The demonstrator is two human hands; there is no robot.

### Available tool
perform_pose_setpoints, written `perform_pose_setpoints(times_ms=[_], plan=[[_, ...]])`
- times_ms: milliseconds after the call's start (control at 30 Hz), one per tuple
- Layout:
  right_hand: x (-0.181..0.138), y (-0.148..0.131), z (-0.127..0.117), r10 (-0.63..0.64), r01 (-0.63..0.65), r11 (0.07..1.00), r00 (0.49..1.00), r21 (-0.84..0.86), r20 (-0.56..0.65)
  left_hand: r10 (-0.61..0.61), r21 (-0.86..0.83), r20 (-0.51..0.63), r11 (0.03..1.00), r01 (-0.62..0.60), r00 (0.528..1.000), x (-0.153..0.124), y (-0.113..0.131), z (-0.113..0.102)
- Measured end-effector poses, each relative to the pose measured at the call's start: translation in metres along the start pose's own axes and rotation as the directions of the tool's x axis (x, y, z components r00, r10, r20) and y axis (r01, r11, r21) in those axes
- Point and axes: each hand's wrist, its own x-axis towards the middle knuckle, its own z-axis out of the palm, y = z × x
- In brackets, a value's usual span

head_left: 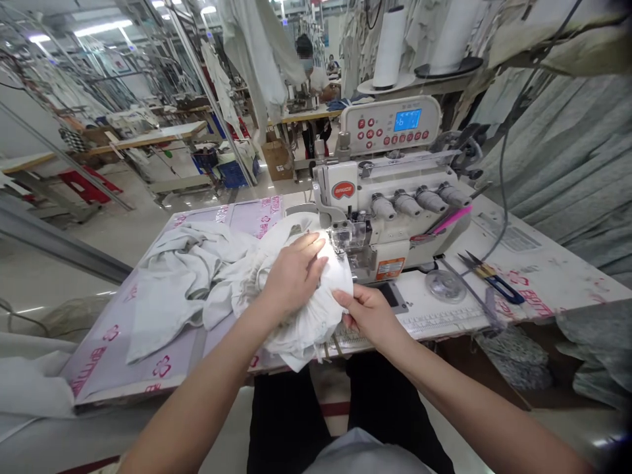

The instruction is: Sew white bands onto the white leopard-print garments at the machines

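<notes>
A white garment (303,329) with gathered folds lies bunched at the overlock sewing machine (340,178), its edge at the lit needle area and presser foot (340,240). My left hand (296,273) rests on top of the cloth just left of the needle, fingers stretched out and lying on it. At the near right edge of the garment, my right hand (365,313) pinches the cloth between thumb and fingers. More of the white fabric (192,257) spreads over the table to the left. The cloth hides the machine's plate beneath it.
Scissors (494,280) and a clear round dish (445,286) lie right of the machine. Thread cones (390,49) stand behind it. Grey fabric (567,171) hangs at the right. A person (316,76) sits at another machine farther back.
</notes>
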Motion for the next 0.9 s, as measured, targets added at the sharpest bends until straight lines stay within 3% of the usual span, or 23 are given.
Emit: perform_pose_setpoints(times_ms=[100,167,267,400,500,567,633,667,700,800,900], plan=[[-0.001,-0.004,0.002,0.014,-0.012,0.998,0.999,0.058,-0.039,-0.1,0.0,-0.225,0.995,0.102,0.969,-0.033,0.014,0.007],[-0.001,-0.005,0.002,0.013,-0.01,0.997,0.999,0.071,-0.038,-0.191,-0.063,-0.252,0.981,0.181,0.949,-0.058,0.025,0.008],[-0.003,-0.006,0.0,0.024,-0.022,0.997,0.999,0.068,-0.025,-0.349,-0.232,0.009,0.911,0.341,0.937,-0.077,0.034,0.003],[-0.003,-0.009,-0.004,0.01,-0.009,0.998,1.0,0.068,-0.017,-0.324,-0.446,0.394,0.751,0.487,0.86,-0.067,0.024,0.001],[0.001,-0.013,-0.008,0.006,-0.006,0.999,1.0,0.054,0.0,-0.374,-0.532,0.446,0.619,0.577,0.813,-0.062,0.013,0.008],[0.003,-0.014,-0.01,-0.006,0.006,0.999,1.0,0.041,0.006,-0.414,-0.577,0.355,0.609,0.545,0.838,-0.069,0.014,0.009],[-0.003,-0.012,-0.008,-0.033,0.033,0.999,0.999,0.024,-0.003,-0.355,-0.566,0.314,0.675,0.474,0.881,-0.087,0.026,0.003],[-0.011,-0.008,-0.005,-0.048,0.048,0.999,0.999,0.015,-0.013,-0.291,-0.539,0.357,0.712,0.451,0.887,-0.101,0.036,-0.003],[-0.024,-0.003,-0.001,-0.06,0.06,0.998,0.998,0.002,-0.024,-0.215,-0.506,0.44,0.743,0.439,0.872,-0.116,0.047,-0.008],[-0.081,0.022,0.017,-0.035,0.035,0.999,0.999,-0.024,0.014,-0.003,-0.469,0.677,0.769,0.434,0.736,-0.166,0.078,-0.022],[-0.136,0.046,0.033,0.114,-0.118,0.993,0.957,0.0,0.266,0.122,-0.57,0.717,0.67,0.476,0.686,-0.198,0.095,-0.023]])
